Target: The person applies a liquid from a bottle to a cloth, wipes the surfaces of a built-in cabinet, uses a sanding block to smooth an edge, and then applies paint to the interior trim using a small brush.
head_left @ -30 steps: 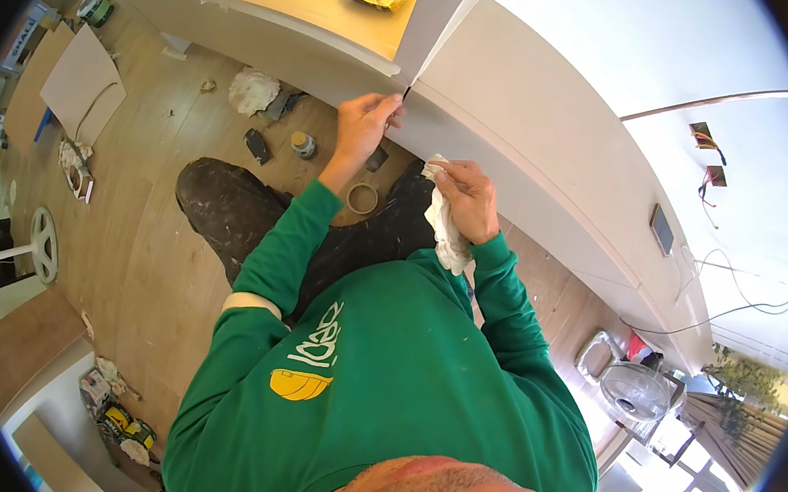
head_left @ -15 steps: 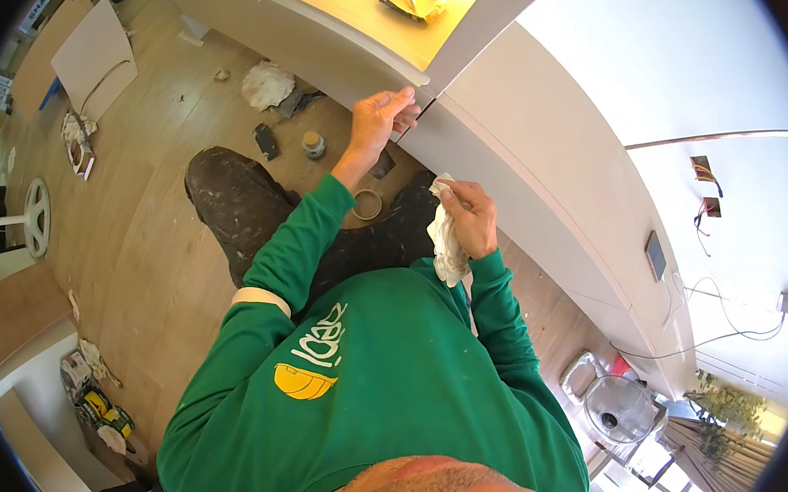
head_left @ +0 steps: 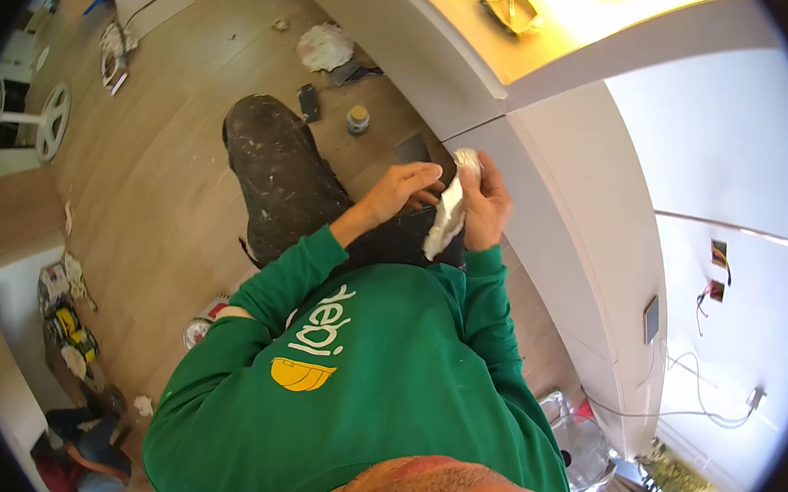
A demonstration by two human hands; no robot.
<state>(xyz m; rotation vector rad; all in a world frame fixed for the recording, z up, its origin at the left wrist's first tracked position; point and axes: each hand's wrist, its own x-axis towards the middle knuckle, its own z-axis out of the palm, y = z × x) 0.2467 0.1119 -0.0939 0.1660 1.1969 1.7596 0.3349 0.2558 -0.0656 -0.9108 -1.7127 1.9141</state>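
Observation:
A crumpled white rag (head_left: 450,215) hangs from my right hand (head_left: 487,207), pinched between thumb and fingers. To the left of it, my left hand (head_left: 398,194) is held with its fingers partly stretched toward the rag and nothing visible in them. Its fingertips come close to the cloth; whether they touch it I cannot tell. Both hands are above my dark trousers (head_left: 279,177), beside the pale cabinet front (head_left: 555,203).
A lit niche (head_left: 578,29) holds a yellow-and-black wrapped piece (head_left: 510,7). On the wood floor are a small jar (head_left: 358,120), a dark block (head_left: 308,102) and a white crumpled heap (head_left: 325,48). Another person (head_left: 86,458) is at lower left. Wires (head_left: 716,292) stick out of the wall.
My left hand has come down from the cabinet edge toward the rag. My right hand has raised the rag slightly. The view has shifted, bringing a can and another person into sight.

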